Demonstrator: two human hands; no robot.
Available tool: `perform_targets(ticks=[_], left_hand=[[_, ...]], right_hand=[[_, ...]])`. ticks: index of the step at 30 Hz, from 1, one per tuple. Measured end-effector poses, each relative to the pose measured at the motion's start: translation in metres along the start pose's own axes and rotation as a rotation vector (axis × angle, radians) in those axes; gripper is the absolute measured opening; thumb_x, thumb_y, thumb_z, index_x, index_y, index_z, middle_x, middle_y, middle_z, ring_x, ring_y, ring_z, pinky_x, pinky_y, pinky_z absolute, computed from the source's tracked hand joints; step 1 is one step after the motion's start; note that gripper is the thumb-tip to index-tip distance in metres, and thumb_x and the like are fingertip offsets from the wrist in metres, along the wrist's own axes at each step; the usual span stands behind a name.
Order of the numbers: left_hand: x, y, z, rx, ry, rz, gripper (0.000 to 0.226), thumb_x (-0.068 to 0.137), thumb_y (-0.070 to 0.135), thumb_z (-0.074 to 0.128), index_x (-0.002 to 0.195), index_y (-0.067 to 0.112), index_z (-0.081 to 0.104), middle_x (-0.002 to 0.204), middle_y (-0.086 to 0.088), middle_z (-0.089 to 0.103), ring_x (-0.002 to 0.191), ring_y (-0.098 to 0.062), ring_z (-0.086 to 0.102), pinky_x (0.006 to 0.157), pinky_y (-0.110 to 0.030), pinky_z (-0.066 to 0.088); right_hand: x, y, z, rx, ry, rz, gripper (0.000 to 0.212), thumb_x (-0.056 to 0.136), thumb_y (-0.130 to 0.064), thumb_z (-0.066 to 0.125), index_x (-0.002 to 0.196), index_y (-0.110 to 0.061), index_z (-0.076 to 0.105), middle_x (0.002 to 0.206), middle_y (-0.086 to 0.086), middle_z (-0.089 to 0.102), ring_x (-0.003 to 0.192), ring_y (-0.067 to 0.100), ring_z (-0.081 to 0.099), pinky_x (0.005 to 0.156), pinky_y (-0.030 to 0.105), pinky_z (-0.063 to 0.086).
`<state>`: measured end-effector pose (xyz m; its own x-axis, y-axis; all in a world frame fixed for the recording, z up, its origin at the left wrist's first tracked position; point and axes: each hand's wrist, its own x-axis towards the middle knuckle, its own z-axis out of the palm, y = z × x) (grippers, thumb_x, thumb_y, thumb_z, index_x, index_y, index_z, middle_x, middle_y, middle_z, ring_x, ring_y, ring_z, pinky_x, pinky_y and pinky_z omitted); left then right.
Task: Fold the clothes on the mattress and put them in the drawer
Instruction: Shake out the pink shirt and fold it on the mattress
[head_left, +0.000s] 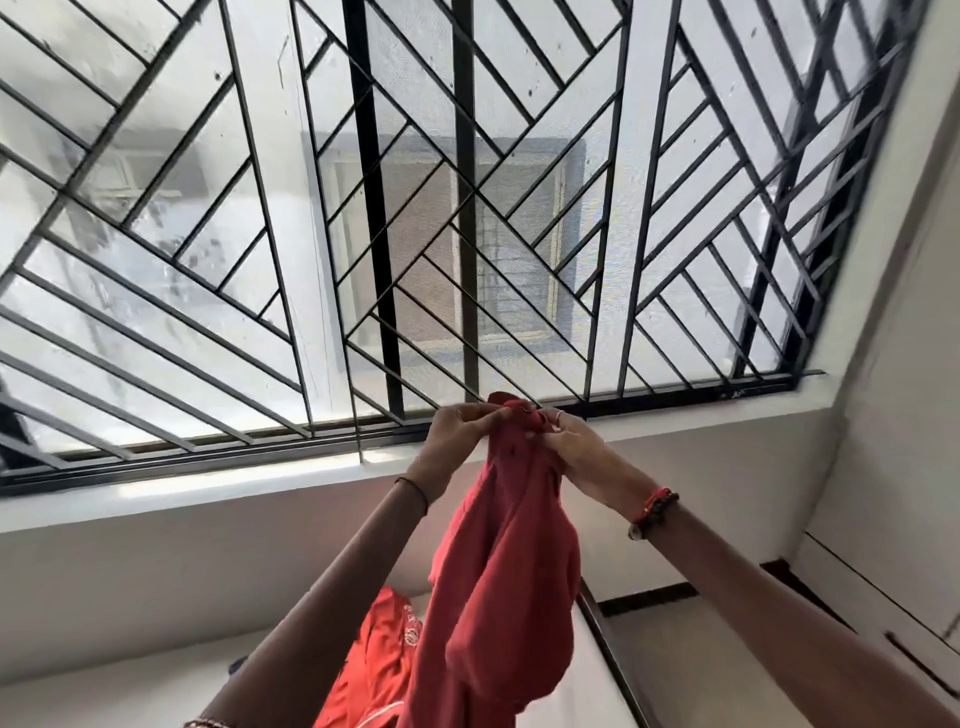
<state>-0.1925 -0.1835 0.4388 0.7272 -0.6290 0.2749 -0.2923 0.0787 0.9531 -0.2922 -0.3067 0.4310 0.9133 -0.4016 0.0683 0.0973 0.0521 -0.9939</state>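
Forearms are filling the lower frame, both reaching up and forward. Left hand (460, 428) and right hand (563, 441) are meeting at the top edge of a red garment (498, 561), fingers pressed together and pinching the fabric near what looks like its collar or waistband; exact fingertip contact is blurred. The garment is hanging free in the air, bunched and twisted below the hands, in front of the window grille (467, 208) and above the sill (208, 488). A second, orange garment (379, 654) is lying lower down on a pale surface, probably the mattress (587, 691); partly hidden by the red one. White cabinet fronts (883, 597) are sitting at right; no open drawer is in view.

Step judged: straightening the red garment before folding, task early. Next move is calling for sliding the hands apart along the top edge to spread it flat, then lowering it onto the mattress to fold.
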Motion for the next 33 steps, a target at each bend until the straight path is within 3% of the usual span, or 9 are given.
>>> perform_targets(ticks=[3,6,9,15,18,22,26,29,33], left_hand=[[0.005,0.002,-0.007,0.035,-0.032,0.017,0.016,0.088,0.007,0.062,0.102,0.003,0.069,0.064,0.016,0.067,0.062,0.009,0.058,0.068,-0.009,0.046],[0.003,0.003,-0.011,0.044,0.046,0.049,0.014,0.087,0.005,0.062,0.098,-0.002,0.069,0.074,0.001,0.067,0.068,-0.005,0.061,0.076,-0.022,0.051],[-0.004,-0.005,-0.014,0.110,0.158,0.101,0.008,0.087,0.009,0.065,0.091,0.002,0.067,0.074,-0.002,0.064,0.060,0.001,0.057,0.069,-0.024,0.049],[-0.029,-0.022,-0.001,0.137,-0.124,0.022,0.027,0.086,0.012,0.067,0.111,0.005,0.064,0.101,-0.009,0.069,0.091,-0.011,0.062,0.092,-0.029,0.049],[-0.031,-0.027,0.007,0.080,-0.103,0.024,0.029,0.081,0.013,0.070,0.106,-0.001,0.066,0.083,0.004,0.071,0.078,0.001,0.061,0.077,-0.018,0.050],[-0.036,-0.019,0.013,0.045,-0.093,0.023,0.019,0.087,-0.004,0.059,0.106,-0.005,0.064,0.052,0.021,0.060,0.052,0.012,0.050,0.056,-0.005,0.037],[-0.043,-0.016,0.022,-0.076,-0.063,-0.075,0.016,0.089,0.001,0.058,0.103,0.002,0.066,0.053,0.020,0.061,0.050,0.011,0.050,0.052,-0.004,0.036],[-0.045,-0.020,0.029,-0.145,-0.001,-0.173,0.020,0.090,0.009,0.060,0.104,0.000,0.069,0.060,0.013,0.061,0.049,0.003,0.048,0.047,-0.012,0.037],[-0.049,-0.017,0.036,-0.189,0.044,-0.229,0.024,0.089,0.017,0.063,0.106,0.001,0.069,0.064,0.000,0.061,0.051,-0.007,0.047,0.042,-0.017,0.031]], right_hand=[[0.006,-0.003,-0.001,0.080,-0.026,0.014,0.028,0.090,0.015,0.040,0.094,-0.007,0.058,0.075,0.004,0.067,0.059,0.007,0.065,0.059,0.018,0.055],[0.011,-0.004,-0.003,0.093,-0.031,-0.002,0.027,0.089,0.014,0.042,0.098,-0.003,0.060,0.078,0.005,0.068,0.063,0.010,0.066,0.063,0.020,0.056],[0.013,-0.004,-0.005,0.096,0.019,-0.004,0.025,0.090,0.012,0.044,0.091,-0.005,0.061,0.071,0.003,0.069,0.058,0.010,0.065,0.059,0.019,0.055],[0.017,0.001,-0.006,0.049,0.025,-0.005,0.022,0.090,0.010,0.046,0.097,-0.005,0.060,0.079,0.007,0.067,0.061,0.010,0.065,0.060,0.020,0.055],[0.018,0.003,-0.005,-0.016,0.033,-0.006,0.025,0.090,0.010,0.045,0.102,-0.006,0.059,0.083,0.008,0.063,0.062,0.009,0.063,0.061,0.019,0.054],[0.016,0.000,-0.006,-0.239,0.087,-0.072,0.024,0.090,0.010,0.048,0.109,-0.001,0.059,0.088,0.006,0.063,0.072,0.009,0.058,0.065,0.014,0.049],[0.016,0.004,-0.011,-0.678,0.257,-0.193,0.024,0.081,-0.002,0.067,0.104,-0.003,0.059,0.089,0.007,0.059,0.083,0.019,0.056,0.074,0.026,0.043],[0.003,0.009,-0.007,-0.762,0.526,-0.305,0.035,0.073,-0.017,0.079,0.092,-0.006,0.051,0.086,0.006,0.048,0.077,0.018,0.046,0.075,0.031,0.041],[-0.020,0.017,0.006,-0.720,0.451,-0.189,0.025,0.085,-0.032,0.067,0.081,-0.009,0.058,0.078,0.004,0.061,0.077,0.020,0.059,0.066,0.023,0.037]])
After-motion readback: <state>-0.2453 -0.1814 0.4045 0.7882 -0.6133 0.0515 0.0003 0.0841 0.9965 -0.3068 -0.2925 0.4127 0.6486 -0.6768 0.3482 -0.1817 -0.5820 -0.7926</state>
